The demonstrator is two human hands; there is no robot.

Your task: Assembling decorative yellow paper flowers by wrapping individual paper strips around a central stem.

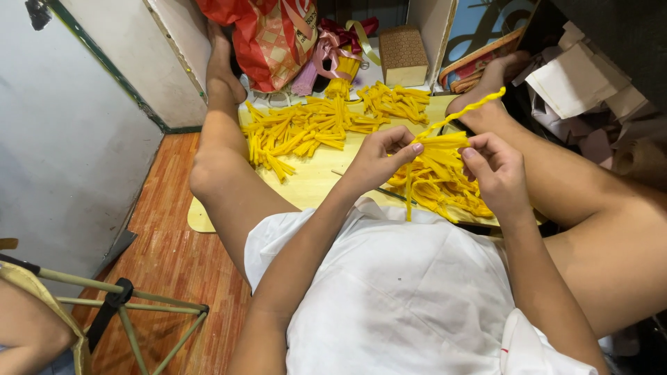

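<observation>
Wooden board [313, 184] below a red bag [271, 38]; both hands' fingers [406, 149] pinch a yellow strip bundle [445, 141].

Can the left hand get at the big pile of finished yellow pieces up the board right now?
Probably not at once: the left hand is pinching the yellow strip bundle together with the right hand. The path to the yellow pile on the board looks open, though.
</observation>
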